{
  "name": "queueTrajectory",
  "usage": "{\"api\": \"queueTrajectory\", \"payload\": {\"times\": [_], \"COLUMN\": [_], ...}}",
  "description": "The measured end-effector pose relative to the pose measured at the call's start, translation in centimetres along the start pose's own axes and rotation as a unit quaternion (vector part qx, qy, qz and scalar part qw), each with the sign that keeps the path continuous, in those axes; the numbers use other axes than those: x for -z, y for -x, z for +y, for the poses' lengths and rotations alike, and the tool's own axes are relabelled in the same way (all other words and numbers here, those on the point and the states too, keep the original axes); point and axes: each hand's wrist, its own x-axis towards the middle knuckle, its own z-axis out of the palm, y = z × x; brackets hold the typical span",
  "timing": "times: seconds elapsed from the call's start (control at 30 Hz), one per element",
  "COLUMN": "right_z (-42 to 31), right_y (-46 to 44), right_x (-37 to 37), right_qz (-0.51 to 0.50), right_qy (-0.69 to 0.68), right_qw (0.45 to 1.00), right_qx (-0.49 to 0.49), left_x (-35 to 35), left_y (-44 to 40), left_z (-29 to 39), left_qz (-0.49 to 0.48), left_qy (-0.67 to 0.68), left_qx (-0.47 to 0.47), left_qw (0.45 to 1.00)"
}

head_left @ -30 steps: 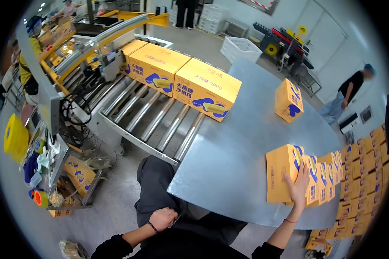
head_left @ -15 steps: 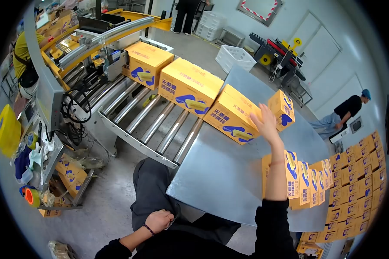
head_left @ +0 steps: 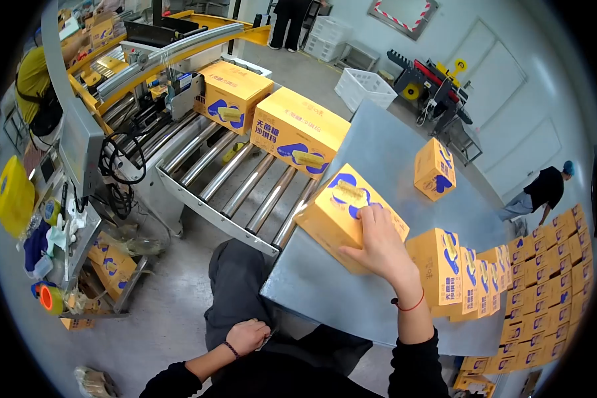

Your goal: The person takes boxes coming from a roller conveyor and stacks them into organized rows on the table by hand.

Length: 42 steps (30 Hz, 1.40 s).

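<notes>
My right hand [head_left: 381, 247] grips a yellow carton [head_left: 335, 215] with blue patches and Chinese print, its fingers on the printed face and its thumb on a side. This carton is turned at an angle on the steel table [head_left: 312, 282], near the end of the rollers. Curled closed against my dark trousers, my left hand [head_left: 247, 336] shows nothing in its fingers. Another carton [head_left: 302, 129] lies behind the gripped one, across the rollers' end, with a further carton [head_left: 232, 96] beyond it. A smaller-looking carton [head_left: 435, 170] stands alone farther back on the table.
A row of cartons [head_left: 438, 262] stands along the table's right side, beside a tall carton stack [head_left: 544, 292]. The roller conveyor [head_left: 225, 176] runs to the left. A cluttered side stand [head_left: 66, 245] is at far left. Two people [head_left: 544, 179] [head_left: 36, 86] work nearby.
My right hand has taken hold of the nearest carton and pulled it toward me, away from the line, tipping it so its printed face turns up. My left hand stays put.
</notes>
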Motion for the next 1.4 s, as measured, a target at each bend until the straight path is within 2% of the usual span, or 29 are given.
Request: {"api": "queueTrajectory", "payload": {"times": [0.13,0.2,0.27,0.33,0.37,0.43,0.5,0.53,0.6,0.73,0.83,0.87,0.97,1.07,1.2,1.33,1.4], "right_z": [2.5,3.5,2.5,1.1,1.1,2.1,5.9,6.8,8.0,9.8,12.8,13.9,16.8,17.9,19.5,20.7,20.3], "right_y": [-1.1,-1.9,-0.6,1.5,2.6,5.6,9.5,10.8,13.0,14.9,15.6,15.4,14.2,12.0,10.2,7.3,4.3], "right_x": [-0.1,-0.6,-0.9,-0.9,-1.0,-1.5,-3.6,-3.6,-3.2,-1.5,-1.1,-1.0,-0.8,-0.1,-0.2,-0.7,-1.5], "right_qz": [0.033,-0.034,-0.017,0.015,0.014,0.023,0.053,0.052,0.067,0.065,0.112,0.105,0.124,0.105,0.068,0.028,0.081], "right_qy": [0.073,-0.108,-0.089,-0.004,-0.007,0.033,0.088,0.085,0.092,0.033,-0.015,0.003,0.008,0.016,0.019,0.045,-0.009], "right_qw": [0.996,0.992,0.994,0.992,0.993,0.967,0.937,0.937,0.900,0.916,0.913,0.908,0.893,0.870,0.857,0.837,0.871], "right_qx": [0.041,-0.059,-0.058,-0.124,-0.121,-0.252,-0.333,-0.336,-0.422,-0.395,-0.392,-0.406,-0.433,-0.481,-0.510,-0.545,-0.485], "left_x": [0.1,0.0,-0.1,0.2,0.3,0.5,0.6,0.5,0.4,0.4,1.2,1.5,3.5,4.6,5.0,4.8,4.7], "left_y": [0.1,0.2,0.2,0.2,0.2,0.1,0.1,0.0,0.0,-0.1,-0.1,0.1,-0.1,0.1,0.1,-0.1,0.2], "left_z": [0.0,0.1,0.3,0.8,1.0,1.1,1.1,1.1,0.8,0.4,-0.1,-0.7,-2.2,-5.2,-4.5,-4.4,-4.9], "left_qz": [-0.001,-0.002,-0.013,-0.014,-0.007,-0.003,-0.003,-0.006,-0.013,-0.035,-0.023,-0.006,-0.036,-0.058,-0.039,-0.019,-0.047], "left_qy": [0.007,-0.005,-0.003,-0.016,-0.018,-0.021,-0.018,-0.019,-0.021,-0.003,-0.032,-0.037,-0.043,-0.008,-0.041,-0.047,-0.051], "left_qx": [-0.004,0.006,0.012,0.020,0.017,0.015,0.013,0.012,0.013,-0.019,0.010,0.003,-0.011,-0.038,-0.026,-0.051,-0.040], "left_qw": [1.000,1.000,1.000,1.000,1.000,1.000,1.000,1.000,1.000,0.999,0.999,0.999,0.998,0.998,0.998,0.997,0.997]}}
